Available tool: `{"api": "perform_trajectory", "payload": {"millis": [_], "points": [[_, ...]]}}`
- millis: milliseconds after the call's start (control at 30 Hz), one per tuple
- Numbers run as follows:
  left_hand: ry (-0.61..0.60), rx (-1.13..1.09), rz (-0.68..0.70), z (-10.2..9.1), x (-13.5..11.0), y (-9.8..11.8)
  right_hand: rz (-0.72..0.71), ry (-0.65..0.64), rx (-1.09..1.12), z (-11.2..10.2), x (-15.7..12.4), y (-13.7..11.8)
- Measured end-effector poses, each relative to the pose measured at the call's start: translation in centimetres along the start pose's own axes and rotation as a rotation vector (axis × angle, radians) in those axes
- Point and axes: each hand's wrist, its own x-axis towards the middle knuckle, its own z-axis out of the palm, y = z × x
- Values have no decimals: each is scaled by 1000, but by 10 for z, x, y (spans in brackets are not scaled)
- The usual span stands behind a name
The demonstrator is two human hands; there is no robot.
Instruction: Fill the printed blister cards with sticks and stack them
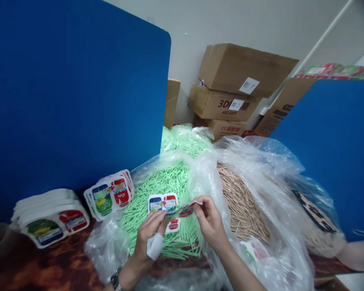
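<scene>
My left hand [148, 236], with white tape on the thumb, and my right hand [210, 220] both pinch a small printed blister pack [182, 211] held edge-on over an open plastic bag of green sticks [157, 190]. A second printed pack [163, 203] lies flat on the green sticks just behind my left hand. Right of them is an open plastic bag of plain wooden sticks [242, 202]. Two stacks of the same printed packs sit at the left: a fanned stack [109, 194] and a flat pile [50, 218].
Blue partition panels stand at the left [73, 93] and right [333, 149]. Cardboard boxes [236, 89] are piled against the back wall. Another bag of green sticks [185, 139] lies behind. The tabletop [33, 266] is dark reddish brown.
</scene>
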Motion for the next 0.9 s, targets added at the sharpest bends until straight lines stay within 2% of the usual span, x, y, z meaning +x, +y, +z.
{"api": "perform_trajectory", "payload": {"millis": [133, 233, 467, 700, 900], "points": [[28, -227, -247, 3, 2, -2, -12, -61, -45, 3, -5, -4], [72, -358, -340, 8, 2, -5, -5, -85, -49, 4, -5, -2], [54, -208, -365, 5, 0, -14, 40, -107, -98, 7, -7, 5], [27, -202, -342, -1, 2, -4, 59, -162, -42, 20, -14, -2], [73, -254, -312, -1, 3, -2, 106, -97, 21, 23, -14, 0]]}}
